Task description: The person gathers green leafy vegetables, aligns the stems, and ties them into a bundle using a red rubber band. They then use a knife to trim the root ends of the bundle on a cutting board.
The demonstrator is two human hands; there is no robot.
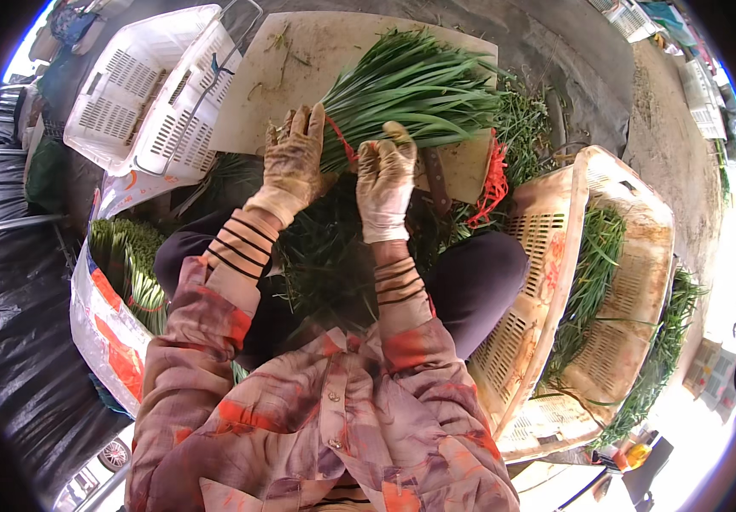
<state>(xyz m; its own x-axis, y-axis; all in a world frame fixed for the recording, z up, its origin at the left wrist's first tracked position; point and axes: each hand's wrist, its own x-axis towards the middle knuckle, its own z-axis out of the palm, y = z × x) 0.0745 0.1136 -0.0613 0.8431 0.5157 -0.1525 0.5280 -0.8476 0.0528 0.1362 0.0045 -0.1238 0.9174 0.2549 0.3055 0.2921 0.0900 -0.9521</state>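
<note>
A large bunch of long flat green leaves, apparently garlic chives (pixel 416 89), lies across a pale board (pixel 265 89), leaf ends to the far right. My left hand (pixel 294 160), in a stained glove, is laid over the stem end and holds it. A red plastic tie (pixel 340 137) runs along the bunch from my left fingers to my right hand. Pinched between the fingertips of my right hand (pixel 387 169), also gloved, is the end of that tie. The stem ends are mostly hidden by my left hand.
A knife (pixel 435 176) lies on the board beside red ties (pixel 491 179) at its edge. A dirty crate (pixel 582 160) with greens stands right, a white crate (pixel 144 83) far left. Left of my knee, a woven bag (pixel 108 333) holds bundled stalks (pixel 128 262). Leaf scraps (pixel 329 249) lie between my legs.
</note>
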